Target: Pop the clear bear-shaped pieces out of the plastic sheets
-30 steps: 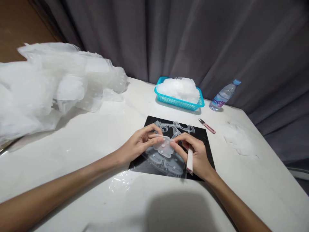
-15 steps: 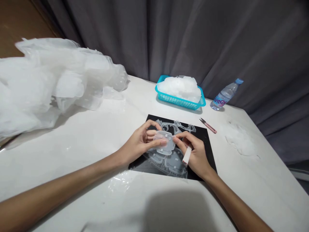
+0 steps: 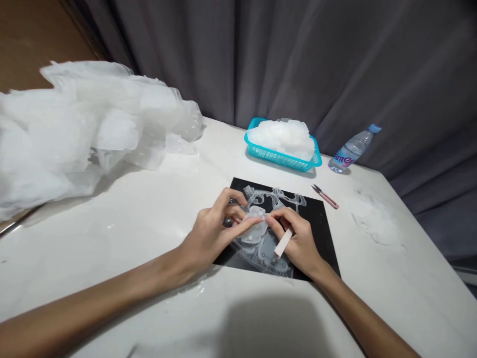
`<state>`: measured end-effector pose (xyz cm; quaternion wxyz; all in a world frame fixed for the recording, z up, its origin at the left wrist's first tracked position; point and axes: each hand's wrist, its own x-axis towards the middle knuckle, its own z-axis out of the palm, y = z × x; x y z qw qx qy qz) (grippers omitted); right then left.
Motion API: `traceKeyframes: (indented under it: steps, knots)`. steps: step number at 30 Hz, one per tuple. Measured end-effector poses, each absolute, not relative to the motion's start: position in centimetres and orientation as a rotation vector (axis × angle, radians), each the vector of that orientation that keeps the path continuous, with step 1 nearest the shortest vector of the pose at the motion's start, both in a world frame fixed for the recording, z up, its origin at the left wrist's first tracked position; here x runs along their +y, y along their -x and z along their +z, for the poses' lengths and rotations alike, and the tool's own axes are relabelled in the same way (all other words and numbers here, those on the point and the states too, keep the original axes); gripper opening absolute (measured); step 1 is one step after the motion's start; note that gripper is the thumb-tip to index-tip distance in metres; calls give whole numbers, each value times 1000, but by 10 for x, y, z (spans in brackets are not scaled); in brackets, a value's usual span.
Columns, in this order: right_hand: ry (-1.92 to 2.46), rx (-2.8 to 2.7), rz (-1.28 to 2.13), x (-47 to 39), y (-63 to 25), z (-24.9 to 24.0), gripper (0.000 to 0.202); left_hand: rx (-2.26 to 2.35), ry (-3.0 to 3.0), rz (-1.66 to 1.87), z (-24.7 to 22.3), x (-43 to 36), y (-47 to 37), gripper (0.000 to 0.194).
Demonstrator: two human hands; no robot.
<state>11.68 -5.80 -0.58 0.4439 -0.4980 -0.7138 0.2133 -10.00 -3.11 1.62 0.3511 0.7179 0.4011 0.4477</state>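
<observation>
My left hand (image 3: 214,231) is closed on a small translucent plastic piece (image 3: 254,232), thumb on top and fingers partly hidden behind it. At the piece's right edge, the thumb and forefinger of my right hand (image 3: 296,236) are pinched together. That hand also grips a pale stick-like tool (image 3: 283,242) with a reddish end; its other end is hidden in the palm. Beneath both hands lies a black mat (image 3: 323,233). On it rest a larger clear sheet with moulded shapes (image 3: 274,253) and a cut-out clear frame scrap (image 3: 278,199).
A turquoise basket (image 3: 278,158) heaped with whitish pieces stands at the back. Right of it are a water bottle (image 3: 352,149) and pink thread snips (image 3: 325,196). Clear scraps (image 3: 374,219) lie at the right. A large pile of translucent plastic (image 3: 93,129) fills the left.
The plastic piece has tilted from facing me to a flatter angle. My left thumb has stretched farther right, towards my right fingertips. The whole view has shifted slightly.
</observation>
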Motion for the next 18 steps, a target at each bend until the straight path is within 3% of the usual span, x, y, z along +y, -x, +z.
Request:
traceKeyframes:
  steps: [6,18]
  knots:
    - [1249,-1834,215,-61,-116,-2,7,1066,-1846,1143,19,-28,100,30]
    - [1168,-1851,274,-65,-119,0,11,934,-1522,906,33,-17,97,23]
